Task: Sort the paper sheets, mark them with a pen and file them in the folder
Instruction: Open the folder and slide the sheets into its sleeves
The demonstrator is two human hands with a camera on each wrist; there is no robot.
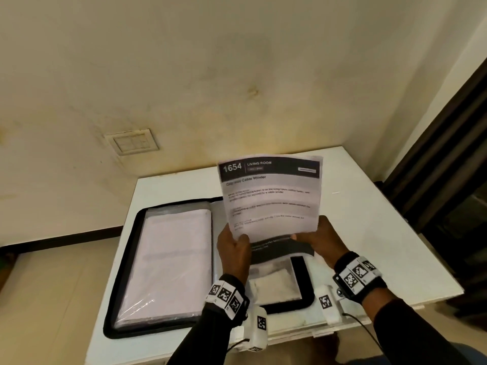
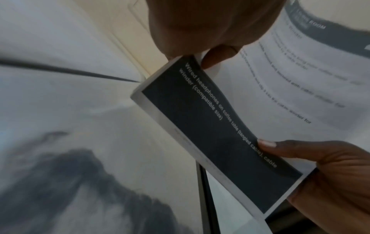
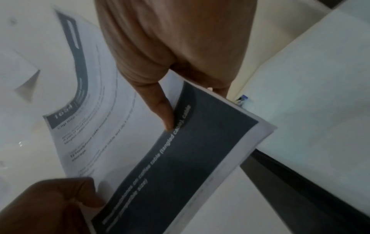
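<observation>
A stack of printed paper sheets (image 1: 271,196) is held upright over the open folder; the top sheet reads "1654 LIVING ROOM". Its lower edge (image 2: 220,134) curls toward me and shows a dark band with white text. My left hand (image 1: 237,243) pinches the bottom left corner, thumb (image 2: 218,57) in front. At the bottom right, my right hand (image 1: 313,235) grips the stack with its thumb (image 3: 164,107) on the sheet. The black zip folder (image 1: 147,330) lies open on the white table (image 1: 382,233). A small blue-tipped thing (image 3: 243,99), perhaps a pen, lies on the table beyond the sheets.
The folder's left half holds clear sleeves with white sheets (image 1: 171,259); its right half has a pocket with white paper (image 1: 276,283). The table's far edge meets a cream wall with a switch plate (image 1: 133,142). Dark furniture (image 1: 448,167) stands to the right.
</observation>
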